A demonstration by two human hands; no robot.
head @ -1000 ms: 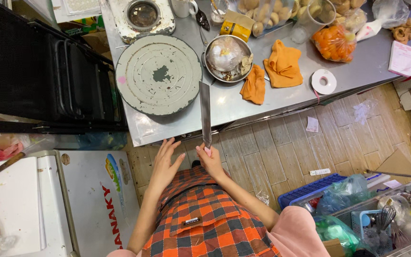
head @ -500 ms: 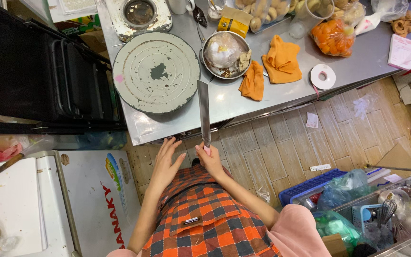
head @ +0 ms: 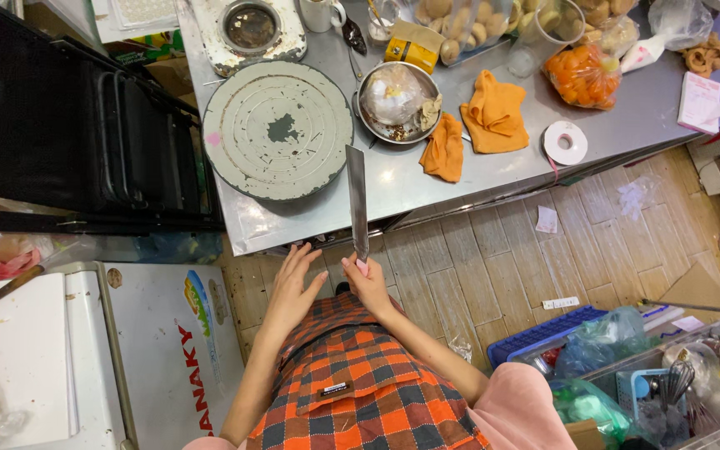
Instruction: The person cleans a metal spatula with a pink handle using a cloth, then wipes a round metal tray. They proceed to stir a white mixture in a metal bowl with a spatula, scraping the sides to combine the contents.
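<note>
My right hand (head: 365, 283) grips the handle of a long cleaver (head: 357, 200), its blade pointing up over the front edge of the steel table (head: 427, 193). My left hand (head: 293, 287) hovers beside it with fingers spread, holding nothing, just above my orange checked apron (head: 352, 383). Left of the blade lies a round grey chopping board (head: 277, 129) on the table.
A metal bowl (head: 397, 104) with a plastic bag sits by two orange cloths (head: 477, 125) and a tape roll (head: 566, 142). A bag of orange fruit (head: 585, 75) is at the back. A white cabinet (head: 152, 350) stands left; crates and bags (head: 627, 367) crowd the right floor.
The view has shifted slightly; both hands and the cleaver keep nearly the same pose by the table edge.
</note>
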